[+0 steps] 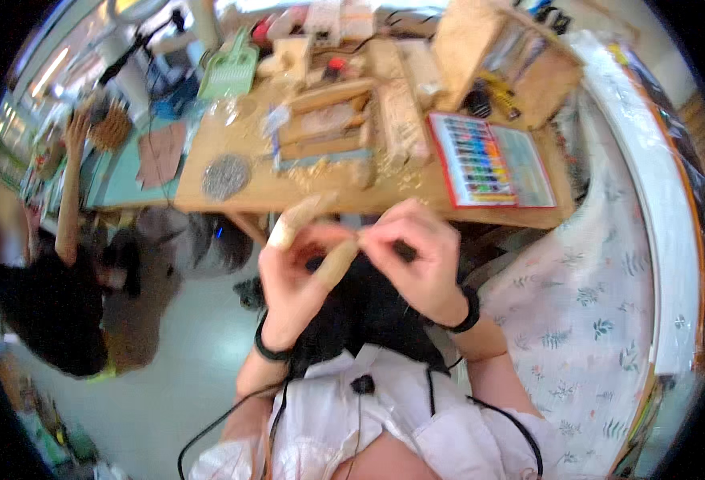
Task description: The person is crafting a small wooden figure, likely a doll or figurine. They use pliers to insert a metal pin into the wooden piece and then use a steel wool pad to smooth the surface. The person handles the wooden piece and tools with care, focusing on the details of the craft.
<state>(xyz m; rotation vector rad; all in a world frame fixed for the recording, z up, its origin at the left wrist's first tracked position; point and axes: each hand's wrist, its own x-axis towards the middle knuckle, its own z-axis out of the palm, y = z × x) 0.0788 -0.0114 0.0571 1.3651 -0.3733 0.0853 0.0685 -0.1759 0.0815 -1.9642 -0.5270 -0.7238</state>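
My left hand [290, 276] and my right hand [426, 260] meet in front of my lap, just off the table's front edge. Pale tan wrappings cover the left thumb and one left finger. The fingertips of both hands are pinched together at the same spot. Whatever lies between them is too small and blurred to make out. Each wrist wears a black band.
The wooden table [200, 172] carries a wooden frame [324, 148] among shavings, a round grey coil or pad [226, 177], an opened paint set [480, 164] and a green dustpan [230, 68]. Another person [44, 308] sits at the left. Patterned cloth [564, 320] hangs right.
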